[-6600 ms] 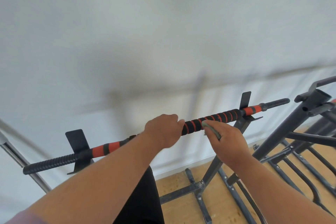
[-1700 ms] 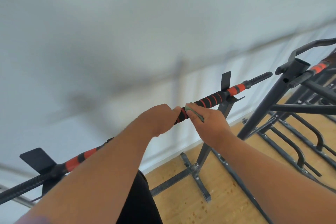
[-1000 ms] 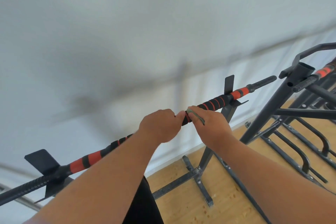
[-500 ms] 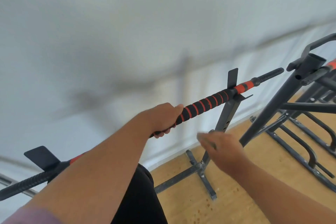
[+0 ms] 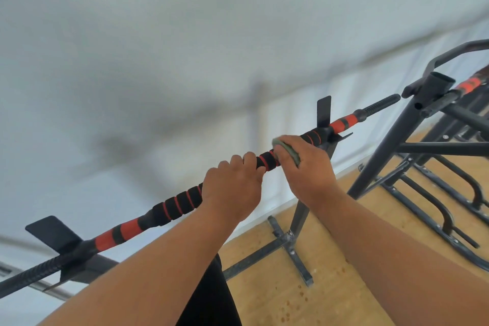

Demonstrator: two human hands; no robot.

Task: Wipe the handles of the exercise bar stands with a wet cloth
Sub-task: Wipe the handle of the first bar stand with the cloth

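A black bar with red-striped foam grips [image 5: 174,205] lies across two dark stand cradles, running from lower left to upper right. My left hand [image 5: 232,188] grips the foam near the bar's middle. Just to its right, my right hand [image 5: 304,167] holds a folded grey-green cloth [image 5: 287,149] wrapped over the foam grip. A short stretch of striped foam shows between the two hands. The right cradle [image 5: 324,114] stands just beyond my right hand.
A second dark stand frame [image 5: 397,145] with angled legs stands at the right, carrying another red-and-black bar [image 5: 468,85]. The first stand's post and cross foot [image 5: 288,241] rest on the wooden floor. A white wall fills the background.
Half a second ago my right hand hung below the bar; it has come back up and set the cloth on the foam grip. My left hand has kept its grip on the bar.
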